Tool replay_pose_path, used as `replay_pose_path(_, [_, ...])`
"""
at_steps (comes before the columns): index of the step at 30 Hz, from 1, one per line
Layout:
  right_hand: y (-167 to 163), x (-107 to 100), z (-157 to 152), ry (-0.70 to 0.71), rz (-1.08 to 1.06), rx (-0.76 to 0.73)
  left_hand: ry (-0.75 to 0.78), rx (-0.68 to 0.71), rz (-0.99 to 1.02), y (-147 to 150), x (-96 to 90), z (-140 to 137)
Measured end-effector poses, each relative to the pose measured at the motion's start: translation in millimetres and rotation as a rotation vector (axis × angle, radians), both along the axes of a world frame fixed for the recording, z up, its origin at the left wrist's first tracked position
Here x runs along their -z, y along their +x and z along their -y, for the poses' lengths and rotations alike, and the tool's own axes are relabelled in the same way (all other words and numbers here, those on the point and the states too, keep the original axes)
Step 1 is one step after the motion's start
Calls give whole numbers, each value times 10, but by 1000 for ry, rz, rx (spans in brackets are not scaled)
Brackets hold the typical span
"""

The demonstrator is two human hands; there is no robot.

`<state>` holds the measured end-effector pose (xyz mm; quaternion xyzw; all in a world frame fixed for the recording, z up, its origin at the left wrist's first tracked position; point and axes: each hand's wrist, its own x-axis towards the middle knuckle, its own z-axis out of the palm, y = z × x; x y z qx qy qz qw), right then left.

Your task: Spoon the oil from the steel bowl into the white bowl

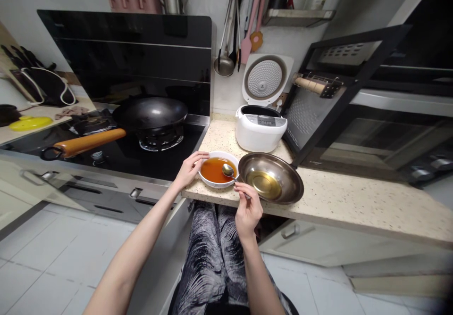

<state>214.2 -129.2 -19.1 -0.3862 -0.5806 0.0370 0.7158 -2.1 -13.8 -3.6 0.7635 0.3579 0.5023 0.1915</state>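
A white bowl of orange-brown liquid stands at the front of the counter. My left hand holds the bowl's left rim with its fingers. Pinched in my right hand is the handle of a metal spoon, its bowl-shaped end over the liquid near the right side. Whether the spoon touches the liquid is hard to see. Right beside the bowl sits a metal pan with a pool of yellowish oil-like liquid in it, close to my right hand.
Behind the bowl and pan is a white rice cooker with its lid raised. On the stove at left rests a black wok, its wooden handle pointing toward me. A dark rack and an oven stand to the right.
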Motion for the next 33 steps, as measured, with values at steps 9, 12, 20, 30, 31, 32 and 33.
replay_pose_path(9, [14,22,23,1,-46,-16,0,-1,-4,-6,12,-3])
replay_pose_path(12, [14,14,23,11,-64,-26,-3,-4,-6,0,2,5])
replay_pose_path(20, [39,-18,32,25,-90,-5,-8,-7,-3,1,-3,8])
replay_pose_path(30, [262,-84,43,113,-24,150,-8,-4,7,5,-8,10])
replay_pose_path(31, [286,-86,41,119,-10,165,-9,-4,6,6,-10,12])
replay_pose_path(32, [309,-87,38,125,5,180,-9,-4,5,6,-10,13])
replay_pose_path(33, [329,-86,34,127,24,193,-10,-4,6,6,-10,13])
